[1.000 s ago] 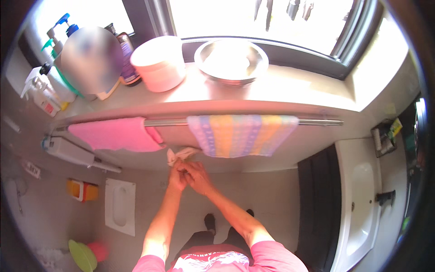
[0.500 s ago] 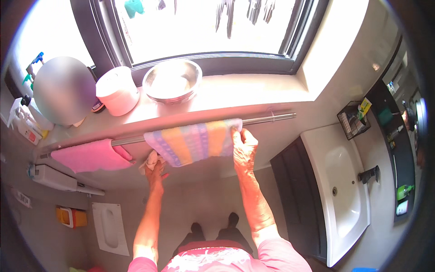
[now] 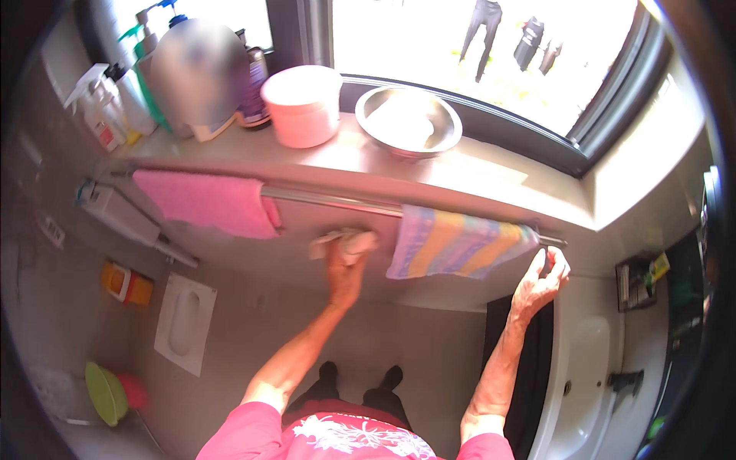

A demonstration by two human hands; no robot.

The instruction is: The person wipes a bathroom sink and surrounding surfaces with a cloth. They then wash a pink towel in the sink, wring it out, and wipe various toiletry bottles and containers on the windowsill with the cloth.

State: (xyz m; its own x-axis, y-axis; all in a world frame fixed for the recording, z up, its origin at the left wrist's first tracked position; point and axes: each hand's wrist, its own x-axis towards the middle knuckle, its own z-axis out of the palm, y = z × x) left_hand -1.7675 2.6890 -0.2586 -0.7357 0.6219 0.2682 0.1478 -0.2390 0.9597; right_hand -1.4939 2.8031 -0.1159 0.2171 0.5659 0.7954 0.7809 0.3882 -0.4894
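Observation:
A crumpled pale pink cloth (image 3: 353, 244) is bunched in my left hand (image 3: 343, 268), which is closed on it below the metal towel bar (image 3: 337, 199) and slightly blurred. A striped towel (image 3: 460, 244) in lilac, yellow and blue hangs over the bar's right part. My right hand (image 3: 540, 284) is just below the bar's right end, beside the towel's right corner. Its thumb and fingers are curved with a small gap between them, and no held thing shows there. On the bar's left part hangs a bright pink towel (image 3: 207, 201).
Above the bar, the window ledge (image 3: 529, 188) carries a pink tub (image 3: 303, 107), a steel bowl (image 3: 410, 142) and several bottles (image 3: 115, 115). A white washbasin (image 3: 586, 368) is at right. Floor-level squat toilet (image 3: 185, 322) and green basin (image 3: 106, 392) lie at left.
The striped towel has slid right along the bar, widening its gap from the pink towel. My right hand has come off its corner. My left hand has moved right with the cloth; the view has shifted.

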